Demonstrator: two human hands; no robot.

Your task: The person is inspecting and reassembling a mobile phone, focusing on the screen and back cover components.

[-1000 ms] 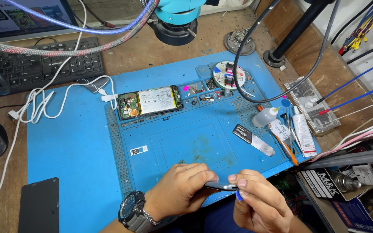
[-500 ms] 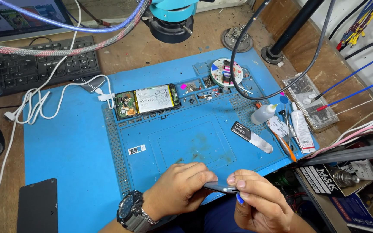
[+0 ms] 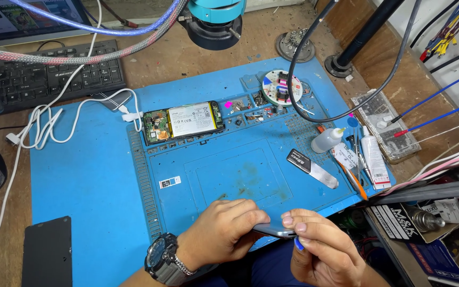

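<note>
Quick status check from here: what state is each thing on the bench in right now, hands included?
Left hand: gripping the thin grey part from above.
Right hand: pinching the part's right end, a blue tool tucked under the fingers.
Thin grey part: held edge-on over the mat's front edge.
Opened phone: back off, battery and board exposed, white cable plugged in.
Squeeze bottle: lying tilted, capped.
Metal spatula: lying flat, untouched.
Black phone: screen dark.

Matt blue rubbery mat (image 3: 91, 175), scuffed wooden bench (image 3: 150, 69), glossy grey phone panel (image 3: 274, 229), shiny metal spatula (image 3: 322, 175)
</note>
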